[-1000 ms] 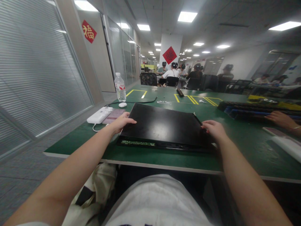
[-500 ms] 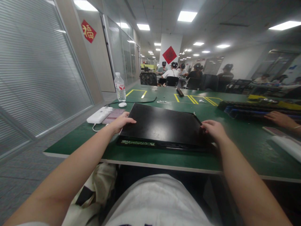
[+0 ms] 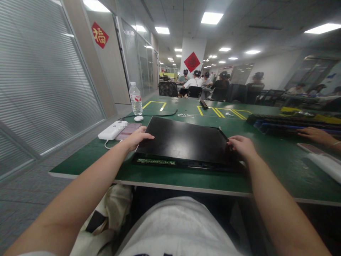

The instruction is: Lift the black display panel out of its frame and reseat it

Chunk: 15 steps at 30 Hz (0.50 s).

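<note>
The left hand grips the left edge of the black panel on the surface, the right hand pinching its right

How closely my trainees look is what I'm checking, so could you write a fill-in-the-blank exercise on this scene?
1. Between the left hand and right hand lies a flat panel coloured ____.
2. The table is ____.
3. The tape lines on it are ____.

Missing words: black; green; yellow.
</note>
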Motion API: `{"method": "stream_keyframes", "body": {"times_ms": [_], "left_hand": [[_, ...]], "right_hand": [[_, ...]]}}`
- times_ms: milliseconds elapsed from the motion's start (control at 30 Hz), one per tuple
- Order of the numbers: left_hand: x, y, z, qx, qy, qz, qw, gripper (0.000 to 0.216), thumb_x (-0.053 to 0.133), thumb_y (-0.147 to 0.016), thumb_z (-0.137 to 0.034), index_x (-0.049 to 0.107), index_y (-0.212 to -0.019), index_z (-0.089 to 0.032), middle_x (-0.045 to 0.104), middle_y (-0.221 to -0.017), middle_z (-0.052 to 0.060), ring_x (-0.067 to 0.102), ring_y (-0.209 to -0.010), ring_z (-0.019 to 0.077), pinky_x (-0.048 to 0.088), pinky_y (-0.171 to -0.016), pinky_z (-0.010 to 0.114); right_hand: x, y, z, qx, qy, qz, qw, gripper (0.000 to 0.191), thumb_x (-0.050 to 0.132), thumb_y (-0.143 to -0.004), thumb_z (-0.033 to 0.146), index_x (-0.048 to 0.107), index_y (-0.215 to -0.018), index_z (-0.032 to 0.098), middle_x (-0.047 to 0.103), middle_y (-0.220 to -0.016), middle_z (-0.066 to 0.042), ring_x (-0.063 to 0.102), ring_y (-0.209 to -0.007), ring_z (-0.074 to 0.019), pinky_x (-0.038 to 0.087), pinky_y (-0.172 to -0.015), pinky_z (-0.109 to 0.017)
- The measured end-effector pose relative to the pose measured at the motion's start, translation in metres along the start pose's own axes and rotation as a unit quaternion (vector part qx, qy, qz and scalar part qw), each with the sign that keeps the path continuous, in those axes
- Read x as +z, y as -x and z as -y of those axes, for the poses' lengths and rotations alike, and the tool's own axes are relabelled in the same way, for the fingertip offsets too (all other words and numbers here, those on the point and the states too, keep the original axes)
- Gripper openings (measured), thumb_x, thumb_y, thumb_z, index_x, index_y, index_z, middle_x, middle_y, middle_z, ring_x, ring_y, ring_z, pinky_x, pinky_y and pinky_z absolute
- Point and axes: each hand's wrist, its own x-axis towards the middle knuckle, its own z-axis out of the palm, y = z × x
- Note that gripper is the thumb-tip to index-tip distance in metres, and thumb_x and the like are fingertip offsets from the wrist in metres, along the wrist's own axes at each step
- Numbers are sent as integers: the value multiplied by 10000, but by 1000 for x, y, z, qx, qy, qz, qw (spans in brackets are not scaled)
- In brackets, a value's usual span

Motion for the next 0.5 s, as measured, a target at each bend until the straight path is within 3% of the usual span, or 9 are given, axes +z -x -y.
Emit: {"method": "stream_keyframes", "body": {"times_ms": [500], "left_hand": [[-1,-5,4,12,18,23,999,462,863,-510,-128,615,-893,-203,756,-697,-12,717,-571,193,573,-549,292]], "right_hand": [[1,0,-2,-15,26,-13,999,191,640,-722,268,749,-863,199,766,-796,-67,587,-534,-140,497,-565,-284]]}}
